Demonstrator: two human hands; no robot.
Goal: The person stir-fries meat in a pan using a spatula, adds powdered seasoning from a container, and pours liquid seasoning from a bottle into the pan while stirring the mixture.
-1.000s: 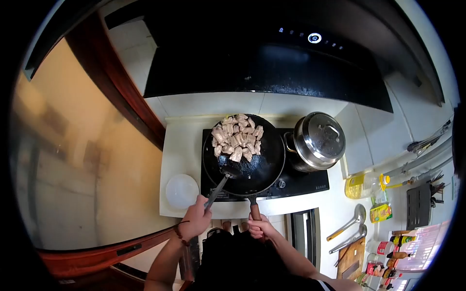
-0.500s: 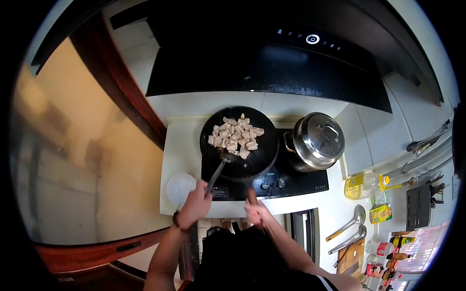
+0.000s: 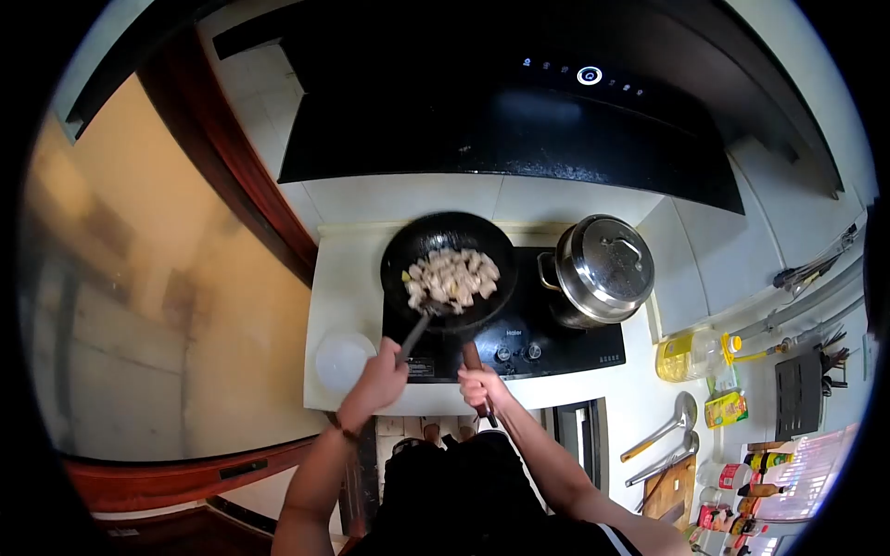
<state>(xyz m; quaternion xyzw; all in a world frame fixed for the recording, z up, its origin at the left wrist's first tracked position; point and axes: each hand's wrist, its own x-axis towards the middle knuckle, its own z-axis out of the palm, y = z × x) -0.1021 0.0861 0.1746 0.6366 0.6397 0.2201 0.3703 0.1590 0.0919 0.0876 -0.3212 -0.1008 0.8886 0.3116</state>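
Note:
Pale chunks of meat (image 3: 454, 278) lie in a heap in the near half of a black wok (image 3: 393, 248) on the cooktop. My left hand (image 3: 375, 378) is closed round the handle of a spatula (image 3: 414, 335). The spatula's head is inside the wok at the near-left edge of the meat, partly hidden and blurred. My right hand (image 3: 482, 385) is wrapped round the wok's brown handle (image 3: 471, 355), which points toward me.
A lidded steel pot (image 3: 607, 273) stands right of the wok. A white bowl (image 3: 343, 362) sits on the counter at left. An oil jug (image 3: 681, 357), ladles (image 3: 684, 412) and a cutting board (image 3: 667, 496) are on the right counter. A range hood (image 3: 519, 130) hangs above.
The wok appears tilted differently, with its far wall showing more. The meat has shifted toward me in it. My right hand has risen slightly with the handle; my left hand keeps the spatula.

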